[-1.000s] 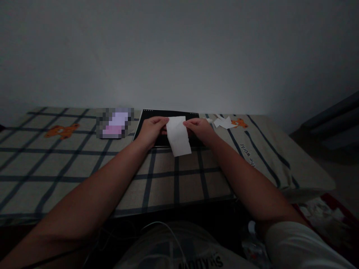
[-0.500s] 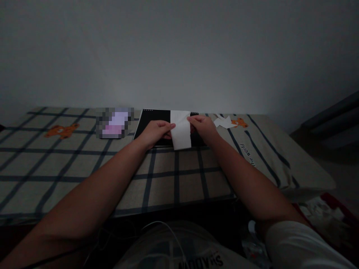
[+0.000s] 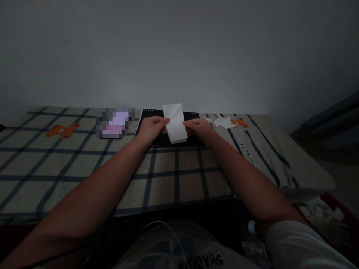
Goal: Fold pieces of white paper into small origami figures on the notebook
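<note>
A folded sheet of white paper [image 3: 176, 125] with a diagonal crease near its top is held up between my two hands. My left hand [image 3: 152, 129] pinches its left edge with thumb and fingers. On the opposite edge, my right hand [image 3: 198, 128] grips the paper in the same way. Beneath the hands lies a black notebook [image 3: 151, 114] with a row of holes along its far edge. To the right of it, a white folded paper piece [image 3: 224, 122] with pointed corners rests on the cloth.
A checked tablecloth [image 3: 162, 179] covers the table, which meets a plain wall [image 3: 179, 56]. A phone with a lit, blurred screen [image 3: 114, 123] lies at the left. Below the right table edge are a clear plastic bottle [image 3: 254, 243] and a red container [image 3: 336, 209] of crumpled whitish material.
The paper has shifted slightly left and up and now tilts. My right hand has slid down its right edge, and the left hand has moved a little left.
</note>
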`<state>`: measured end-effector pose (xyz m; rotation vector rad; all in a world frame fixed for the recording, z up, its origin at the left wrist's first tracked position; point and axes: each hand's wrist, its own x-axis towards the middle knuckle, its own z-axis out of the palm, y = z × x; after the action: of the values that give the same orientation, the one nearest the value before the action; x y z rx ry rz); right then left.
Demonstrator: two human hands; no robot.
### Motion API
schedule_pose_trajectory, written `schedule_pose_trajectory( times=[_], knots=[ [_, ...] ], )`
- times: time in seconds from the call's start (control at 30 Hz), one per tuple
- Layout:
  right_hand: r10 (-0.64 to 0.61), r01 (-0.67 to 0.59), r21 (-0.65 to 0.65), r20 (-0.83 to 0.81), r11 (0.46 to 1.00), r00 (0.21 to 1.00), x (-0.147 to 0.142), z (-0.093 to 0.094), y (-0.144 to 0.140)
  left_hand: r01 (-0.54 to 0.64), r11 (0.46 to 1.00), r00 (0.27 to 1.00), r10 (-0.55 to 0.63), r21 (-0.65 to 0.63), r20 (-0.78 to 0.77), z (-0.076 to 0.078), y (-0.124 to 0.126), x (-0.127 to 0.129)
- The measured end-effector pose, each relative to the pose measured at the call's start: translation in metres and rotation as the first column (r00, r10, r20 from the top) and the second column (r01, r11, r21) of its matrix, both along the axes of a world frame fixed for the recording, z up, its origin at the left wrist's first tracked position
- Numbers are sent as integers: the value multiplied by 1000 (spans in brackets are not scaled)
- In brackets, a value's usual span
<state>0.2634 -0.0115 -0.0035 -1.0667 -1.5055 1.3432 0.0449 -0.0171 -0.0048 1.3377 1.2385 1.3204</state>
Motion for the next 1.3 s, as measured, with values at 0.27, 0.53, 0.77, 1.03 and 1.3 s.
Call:
schedule_pose_trajectory(
  times=[0.27,0.53,0.77,1.03,1.3],
  knots=[
    [-65,60,50,107,997,992,0,1,-1,70,996,986,-60,-63,158,1,-2,1],
    [-186,160,154,173,975,967,0,8,-4,209,957,970,-178,-202,164,3,-2,0],
    [-153,141,135,81,981,985,-1,7,-4,174,968,979,-151,-183,135,2,-4,2],
    [-69,62,77,91,995,993,0,4,-2,73,991,989,-58,-109,135,6,-4,2],
    [-203,175,163,179,971,963,2,6,-3,221,949,960,-173,-224,219,7,-4,2]
  ],
)
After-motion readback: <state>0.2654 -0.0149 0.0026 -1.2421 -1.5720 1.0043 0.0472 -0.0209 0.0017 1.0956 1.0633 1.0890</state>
